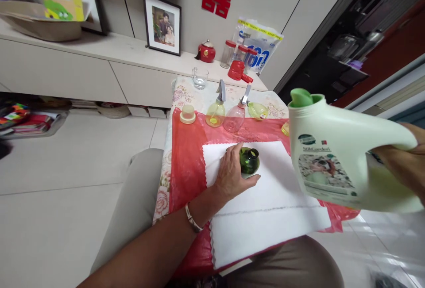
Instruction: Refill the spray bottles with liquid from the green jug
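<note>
My left hand (pixel 230 170) is curved round the left side of a small dark green glass bottle (pixel 249 160); the fingers lie behind it and the thumb in front. The bottle stands on a white cloth (pixel 272 190), its neck uncapped. At the right edge my right hand (pixel 403 159) grips a large pale green detergent jug (pixel 327 146) by its handle. The jug is raised and upright, its cap off, with a green spout (pixel 301 97) showing in the mouth. Part of my right hand is cut off by the frame. A pale cap (pixel 187 114) sits on the red sheet.
Behind the cloth stand a yellow spray bottle (pixel 215 113), a pink spray bottle (pixel 235 117) and a yellow-green bottle lying down (pixel 258 111). A glass mug (pixel 199 78) is farther back. Red plastic sheeting (pixel 187 159) covers the table; a red cup (pixel 236 70) and jars line the cabinet.
</note>
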Demonstrator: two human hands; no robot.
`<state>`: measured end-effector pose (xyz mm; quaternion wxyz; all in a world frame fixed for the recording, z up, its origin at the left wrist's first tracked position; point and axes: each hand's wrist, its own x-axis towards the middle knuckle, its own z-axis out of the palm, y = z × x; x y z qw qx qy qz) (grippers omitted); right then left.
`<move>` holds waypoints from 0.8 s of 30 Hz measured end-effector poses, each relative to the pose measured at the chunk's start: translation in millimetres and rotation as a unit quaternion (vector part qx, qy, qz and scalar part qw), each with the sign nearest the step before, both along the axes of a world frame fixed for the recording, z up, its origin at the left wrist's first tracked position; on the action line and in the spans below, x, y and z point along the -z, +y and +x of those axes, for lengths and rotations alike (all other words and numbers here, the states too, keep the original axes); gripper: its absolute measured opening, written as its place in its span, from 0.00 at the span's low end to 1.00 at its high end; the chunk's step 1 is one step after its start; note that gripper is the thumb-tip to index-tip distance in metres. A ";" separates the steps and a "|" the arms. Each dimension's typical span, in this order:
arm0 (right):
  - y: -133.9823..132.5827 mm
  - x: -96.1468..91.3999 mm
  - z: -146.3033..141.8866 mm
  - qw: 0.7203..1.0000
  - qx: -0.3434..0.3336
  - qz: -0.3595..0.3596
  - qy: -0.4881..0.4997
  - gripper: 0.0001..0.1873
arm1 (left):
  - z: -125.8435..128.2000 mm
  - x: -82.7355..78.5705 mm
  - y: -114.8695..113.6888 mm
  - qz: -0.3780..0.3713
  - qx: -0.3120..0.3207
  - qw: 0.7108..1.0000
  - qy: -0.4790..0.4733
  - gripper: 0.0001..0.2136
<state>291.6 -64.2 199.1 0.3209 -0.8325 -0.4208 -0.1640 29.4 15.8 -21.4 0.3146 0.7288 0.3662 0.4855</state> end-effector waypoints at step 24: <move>55.5 172.3 -23.1 0.911 -0.042 0.279 0.302 0.16 | -24.6 5.1 33.2 -0.036 -0.163 0.981 0.099 0.21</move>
